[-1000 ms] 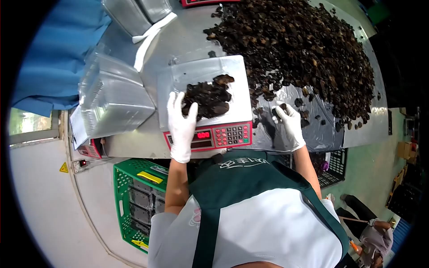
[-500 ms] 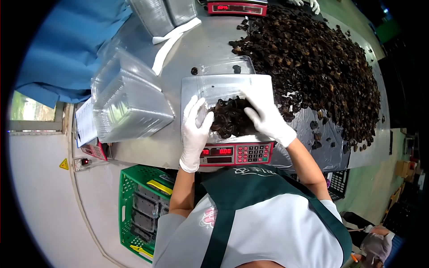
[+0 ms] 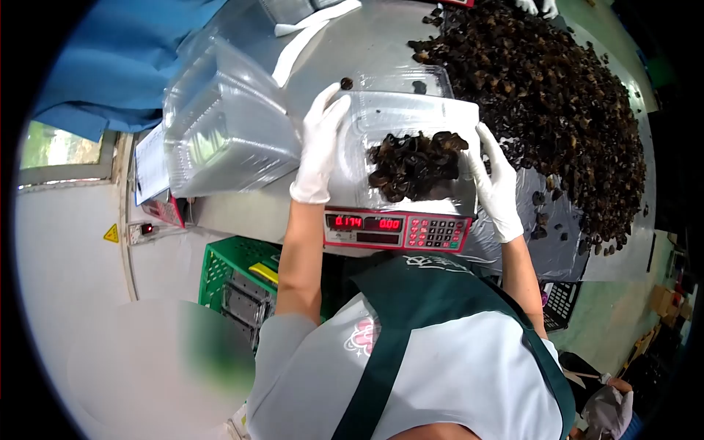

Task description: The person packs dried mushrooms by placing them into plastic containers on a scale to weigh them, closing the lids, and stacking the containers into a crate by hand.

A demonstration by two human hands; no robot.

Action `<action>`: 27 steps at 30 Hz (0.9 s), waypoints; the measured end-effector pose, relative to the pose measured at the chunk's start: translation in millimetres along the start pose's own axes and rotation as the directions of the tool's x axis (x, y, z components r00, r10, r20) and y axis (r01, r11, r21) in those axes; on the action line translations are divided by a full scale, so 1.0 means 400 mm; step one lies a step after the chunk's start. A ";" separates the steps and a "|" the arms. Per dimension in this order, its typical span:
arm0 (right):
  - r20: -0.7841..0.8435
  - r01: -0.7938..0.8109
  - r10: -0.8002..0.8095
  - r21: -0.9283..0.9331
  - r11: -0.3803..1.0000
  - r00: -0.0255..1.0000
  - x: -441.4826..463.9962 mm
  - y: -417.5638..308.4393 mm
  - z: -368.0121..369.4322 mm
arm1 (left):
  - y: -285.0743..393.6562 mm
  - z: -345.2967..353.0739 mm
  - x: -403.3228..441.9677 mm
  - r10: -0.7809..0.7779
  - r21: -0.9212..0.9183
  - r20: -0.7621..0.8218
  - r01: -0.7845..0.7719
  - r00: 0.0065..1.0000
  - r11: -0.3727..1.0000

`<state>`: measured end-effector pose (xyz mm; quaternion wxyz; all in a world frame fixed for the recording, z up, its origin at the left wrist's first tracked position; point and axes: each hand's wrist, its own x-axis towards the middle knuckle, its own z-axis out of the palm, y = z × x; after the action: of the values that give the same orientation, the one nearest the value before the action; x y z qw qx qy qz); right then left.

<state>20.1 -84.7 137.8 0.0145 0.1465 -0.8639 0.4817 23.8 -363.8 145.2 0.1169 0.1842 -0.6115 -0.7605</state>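
Note:
A red scale (image 3: 400,230) shows 0.174 on its display. On its plate lies a clear plastic container (image 3: 359,165) with dark, wrinkled pieces (image 3: 416,165) in its lower part; its lid stretches away behind. My left hand (image 3: 321,143), in a white glove, is at the scale's left edge, fingers extended and apart. At the right edge is my gloved right hand (image 3: 496,183), with its fingers spread beside the container. Neither hand holds anything visible.
A large heap of dark pieces (image 3: 543,95) covers the table's right side. Nested clear containers (image 3: 227,125) stand at left, near a clipboard (image 3: 152,165). Below is a green crate (image 3: 227,275). Another person's gloved hands (image 3: 539,7) show at the top; a person (image 3: 607,411) is at lower right.
My right hand came from the loose pieces to the container, then withdrew to the scale's right edge. My left hand moved up and off the pieces. The display now reads 0.174.

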 end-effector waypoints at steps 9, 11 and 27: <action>0.316 0.460 -0.347 -0.441 0.771 0.883 -0.010 -0.003 0.084 | -0.090 0.046 0.038 -0.078 -0.039 -0.046 0.076 0.996 0.996; 0.383 0.413 -0.262 -0.394 0.821 0.886 -0.002 -0.012 0.058 | -0.079 0.044 0.028 -0.040 -0.118 0.001 0.040 0.999 0.992; 0.350 -0.359 0.284 0.168 0.918 0.893 -0.093 0.013 -0.089 | -0.044 -0.015 -0.272 0.378 0.639 0.340 -0.507 0.861 0.579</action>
<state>50.3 -43.4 146.2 -0.2224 0.0771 -0.8059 0.5432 125.7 -321.5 142.0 0.1718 -0.0088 -0.8893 -0.4237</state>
